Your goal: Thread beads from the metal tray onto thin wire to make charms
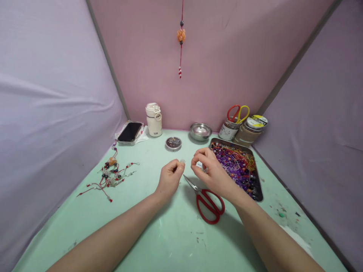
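My left hand (171,173) is closed over the middle of the table, pinching a small clear beaded piece (182,161) that pokes out past the thumb. Just to the right, my right hand (208,166) has thumb and fingertips pressed together; any thread or bead between them is too fine to make out. A small white-labelled object (200,165) shows through the ring of its fingers, partly hidden. Below the right hand lie red-handled scissors (210,206), blades pointing up-left between both hands. The bead tray (261,189), full of purple, black and orange beads and threads, is partly covered by my right hand.
Red-corded bead strings (110,175) lie at left. Along the back stand a phone (131,132), a white bottle (154,121), a round container (173,143), a metal bowl (200,132) and two jars (229,130). A beaded pendant (181,36) hangs against the pink back wall.
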`<state>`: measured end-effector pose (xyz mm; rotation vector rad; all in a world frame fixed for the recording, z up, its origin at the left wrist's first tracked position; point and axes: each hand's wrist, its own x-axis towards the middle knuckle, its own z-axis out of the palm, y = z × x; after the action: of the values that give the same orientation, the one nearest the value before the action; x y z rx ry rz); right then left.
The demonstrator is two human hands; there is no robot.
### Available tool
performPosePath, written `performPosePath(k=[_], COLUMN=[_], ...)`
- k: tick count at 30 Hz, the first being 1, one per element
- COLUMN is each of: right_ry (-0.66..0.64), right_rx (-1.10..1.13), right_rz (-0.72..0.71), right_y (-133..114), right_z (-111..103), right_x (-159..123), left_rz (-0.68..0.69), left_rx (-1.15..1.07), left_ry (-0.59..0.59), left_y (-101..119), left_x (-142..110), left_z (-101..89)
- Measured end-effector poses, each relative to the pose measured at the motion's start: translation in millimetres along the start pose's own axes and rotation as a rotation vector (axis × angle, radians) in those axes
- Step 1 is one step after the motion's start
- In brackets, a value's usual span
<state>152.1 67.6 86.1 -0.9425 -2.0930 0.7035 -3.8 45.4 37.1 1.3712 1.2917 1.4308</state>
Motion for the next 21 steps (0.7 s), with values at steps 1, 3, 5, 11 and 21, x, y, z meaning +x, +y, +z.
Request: performPosePath(k=[1,3,5,11,21], right_ry=[-0.009,-0.021,-0.031,-0.054,-0.064], right_rx=[-0.035,-0.097,-0.144,-0.209,-0.219], right_rz=[-0.021,-0.048,-0.062,-0.081,-0.078], right_y=[-0.5,-1.3,-1.6,-0.6,0.2], right_z=[0.4,1.2,1.6,1.3,1.6], right_x=[-0.4,-1.2,-1.9,-3.2,-2.6], left_rz=[-0.001,0.003,0.007,0.028,0.071], left_rx=[-0.008,-0.015,-0.017,0.002,0.039], left_ry=[0.002,0.003,0.002,-0.003,-0.009], left_y=[-0.4,-1.0,-0.9,2.2,2.0], left_x=[-0.1,-0.1,0.2,0.7,-0.1], left_z=[0.3,0.7,0.8,0.5,-0.1])
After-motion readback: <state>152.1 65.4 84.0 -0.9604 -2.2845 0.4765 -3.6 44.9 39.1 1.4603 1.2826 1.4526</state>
